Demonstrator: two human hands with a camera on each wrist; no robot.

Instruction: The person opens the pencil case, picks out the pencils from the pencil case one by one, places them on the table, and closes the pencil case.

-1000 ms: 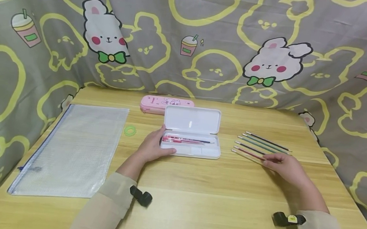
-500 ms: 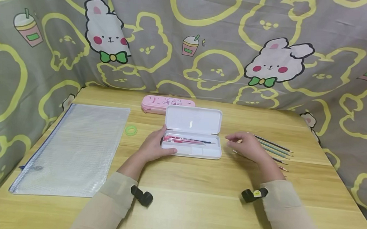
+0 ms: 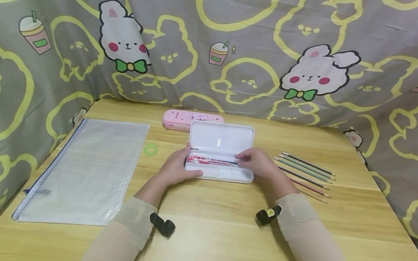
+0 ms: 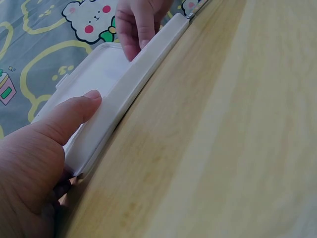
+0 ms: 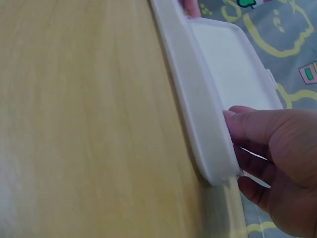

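An open white pencil case stands mid-table with its lid raised at the back. Inside lie red pens and a dark-tipped pencil or pen. My left hand grips the case's left end, its thumb over the front edge; in the left wrist view the thumb lies on the rim. At the right end, my right hand reaches in, fingers pointing down at the writing tools' tips. The right wrist view shows my right hand beside the case wall, fingertips hidden behind it; whether they pinch anything is not visible.
Several pencils lie fanned out to the right of the case. Behind it sits a pink pencil case. A green ring and a clear mesh zip pouch lie on the left. A patterned curtain closes the back.
My right hand has left the loose pencils and moved leftwards into the open case. The pencils remain on the table. My left hand keeps its hold on the case's left end.
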